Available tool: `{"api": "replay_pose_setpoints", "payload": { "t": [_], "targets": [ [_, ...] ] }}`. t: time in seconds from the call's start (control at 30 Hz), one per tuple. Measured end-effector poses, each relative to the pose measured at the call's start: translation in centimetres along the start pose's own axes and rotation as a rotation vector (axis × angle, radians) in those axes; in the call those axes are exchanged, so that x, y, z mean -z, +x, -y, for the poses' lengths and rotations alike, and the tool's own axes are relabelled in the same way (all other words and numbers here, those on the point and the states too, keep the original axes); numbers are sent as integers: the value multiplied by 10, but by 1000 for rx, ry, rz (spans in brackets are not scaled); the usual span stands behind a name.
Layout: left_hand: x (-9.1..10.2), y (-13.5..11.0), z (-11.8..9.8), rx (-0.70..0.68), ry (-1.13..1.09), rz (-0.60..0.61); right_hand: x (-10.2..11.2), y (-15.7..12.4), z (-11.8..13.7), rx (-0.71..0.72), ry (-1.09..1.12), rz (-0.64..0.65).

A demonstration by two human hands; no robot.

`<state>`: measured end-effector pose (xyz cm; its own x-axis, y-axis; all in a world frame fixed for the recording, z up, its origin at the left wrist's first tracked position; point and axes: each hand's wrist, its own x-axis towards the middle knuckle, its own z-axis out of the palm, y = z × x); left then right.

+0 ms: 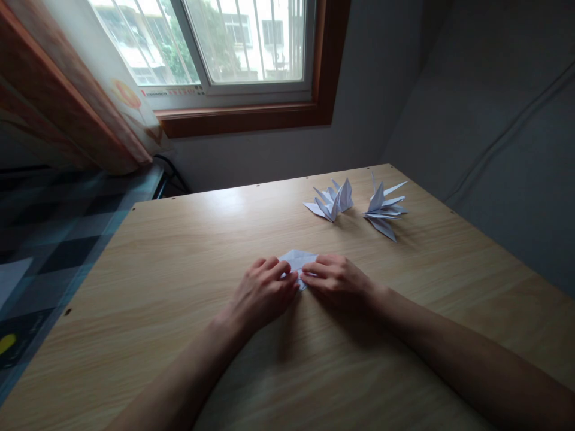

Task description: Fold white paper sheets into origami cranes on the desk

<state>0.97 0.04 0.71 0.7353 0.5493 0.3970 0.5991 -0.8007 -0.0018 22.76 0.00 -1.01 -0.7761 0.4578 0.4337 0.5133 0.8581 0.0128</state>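
A small folded sheet of white paper (297, 258) lies on the wooden table, between my two hands. My left hand (268, 288) grips its left side, fingers bent and thumb pressed near the paper's middle. From the other side my right hand (338, 279) pinches the right part, its fingertips almost meeting those of the left. Much of the paper's lower part is hidden under the fingers. Beyond the hands, towards the back right, stand white folded paper cranes in two groups, a left cluster (331, 201) and a right cluster (385, 208).
The light wooden table (179, 287) reaches to the grey wall (485, 108). At the left, a checked cloth (103, 221) covers a lower surface with a white sheet (12, 276) on it. A window (251, 48) with a curtain (58, 90) is behind.
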Motion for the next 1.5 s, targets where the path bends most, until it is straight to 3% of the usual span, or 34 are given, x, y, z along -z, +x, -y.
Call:
{"api": "replay_pose_setpoints", "payload": {
  "t": [0.3,0.57,0.77,0.97,1.07,1.2,1.33,1.5],
  "targets": [
    [8,-4,5,-107,50,-11,8,-1,-4,-4,-19,41],
    [8,-6,7,-180,95,-117,8,-3,-6,15,4,22],
    [8,-8,5,-144,164,-160,7,-2,-4,-2,-14,19],
    [3,-4,6,-99,70,-34,2,-1,-1,-41,-23,6],
    [-2,-4,9,-68,5,35,0,0,1,-113,-13,-32],
    [-6,-5,10,-50,-70,60,-2,4,3,-333,20,-122],
    [-2,-4,6,-77,-137,118,-2,10,4,-506,14,-20],
    [1,-2,2,-62,-134,121,-2,12,5,-501,71,40]
  ]
}}
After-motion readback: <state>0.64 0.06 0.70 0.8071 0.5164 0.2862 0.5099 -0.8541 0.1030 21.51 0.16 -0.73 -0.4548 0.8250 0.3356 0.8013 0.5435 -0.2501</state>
